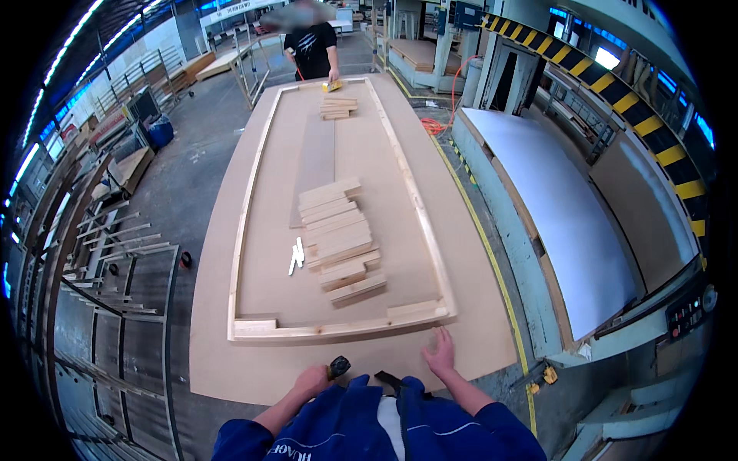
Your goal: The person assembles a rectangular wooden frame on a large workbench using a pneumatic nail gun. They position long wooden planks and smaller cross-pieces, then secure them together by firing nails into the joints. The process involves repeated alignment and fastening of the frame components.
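A long rectangular wooden frame (350,330) lies on a large brown board (477,338) in front of me. My left hand (311,380) is closed around a dark handheld tool with a black, rounded head (338,366); its exact kind is hard to make out. Near the frame's close right corner, my right hand (439,352) has its fingers stretched out and holds nothing. Inside the frame is a fanned pile of short wooden blocks (338,234), with several thin white strips (297,255) to its left. Farther off sits a smaller stack of blocks (338,107).
At the board's far end stands a person in a black shirt (311,50), one hand on a yellow tool (331,86). A machine bed with a white sheet (553,207) flanks the right side. Metal racks (131,330) stand left. An orange hose (434,125) lies on the floor.
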Available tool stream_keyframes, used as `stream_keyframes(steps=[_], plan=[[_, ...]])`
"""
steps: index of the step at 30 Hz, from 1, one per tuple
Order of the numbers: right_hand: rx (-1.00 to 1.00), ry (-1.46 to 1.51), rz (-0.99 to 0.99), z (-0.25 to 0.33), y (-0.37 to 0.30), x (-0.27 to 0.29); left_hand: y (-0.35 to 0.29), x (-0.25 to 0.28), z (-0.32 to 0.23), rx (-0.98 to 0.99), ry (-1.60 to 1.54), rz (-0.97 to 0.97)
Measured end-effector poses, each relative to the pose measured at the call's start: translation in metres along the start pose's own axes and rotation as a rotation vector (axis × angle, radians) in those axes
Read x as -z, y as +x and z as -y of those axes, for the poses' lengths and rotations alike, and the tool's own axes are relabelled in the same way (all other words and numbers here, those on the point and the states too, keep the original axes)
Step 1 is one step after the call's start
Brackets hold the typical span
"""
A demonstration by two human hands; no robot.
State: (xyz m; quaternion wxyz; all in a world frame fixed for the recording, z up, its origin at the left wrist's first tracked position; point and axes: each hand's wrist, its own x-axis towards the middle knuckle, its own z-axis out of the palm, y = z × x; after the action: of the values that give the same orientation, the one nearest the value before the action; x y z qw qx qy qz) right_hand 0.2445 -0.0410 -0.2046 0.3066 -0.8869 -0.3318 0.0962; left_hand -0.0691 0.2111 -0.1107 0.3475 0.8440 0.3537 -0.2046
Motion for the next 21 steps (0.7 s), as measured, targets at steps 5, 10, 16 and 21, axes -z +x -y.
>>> stream_keyframes(steps=[5, 10, 16, 21], plan=[[0.132, -0.173, 0.004, -0.034, 0.073, 0.047, 0.020, -0.034, -0.087, 0.156, 0.022, -0.008], [0.245, -0.262, 0.331, -0.037, 0.134, 0.080, 0.034, -0.036, -0.146, 0.317, 0.144, 0.008], [0.376, -0.302, 0.518, -0.059, 0.167, 0.079, 0.031, -0.031, -0.160, 0.393, 0.142, 0.027], [0.413, -0.292, 0.582, -0.064, 0.181, 0.073, 0.037, -0.028, -0.143, 0.320, 0.142, 0.055]])
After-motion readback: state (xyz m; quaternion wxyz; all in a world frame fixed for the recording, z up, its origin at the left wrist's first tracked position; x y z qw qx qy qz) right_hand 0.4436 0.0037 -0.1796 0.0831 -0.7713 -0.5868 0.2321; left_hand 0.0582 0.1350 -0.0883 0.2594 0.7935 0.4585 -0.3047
